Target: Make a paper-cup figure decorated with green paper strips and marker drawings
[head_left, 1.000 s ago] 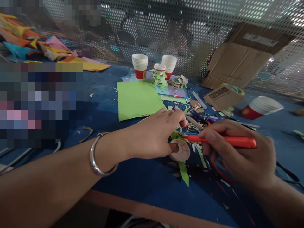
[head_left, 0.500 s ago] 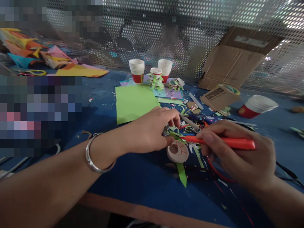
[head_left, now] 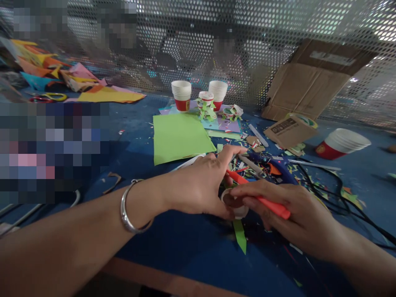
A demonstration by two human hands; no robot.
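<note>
A paper sheet [head_left: 181, 138] lies behind the left hand [head_left: 198, 187], a cup stack [head_left: 181, 95] behind that, cardboard [head_left: 312, 82] far right.

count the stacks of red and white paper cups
3. The left stack stands upright behind the green sheet, the middle stack upright just right of it, the third stack lies tipped at far right. Others may be hidden.

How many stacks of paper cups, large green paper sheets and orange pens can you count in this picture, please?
Stacks of paper cups: 3 (two upright, one lying on its side)
Large green paper sheet: 1
Orange pen: 1, held in the right hand
Total: 5
</note>
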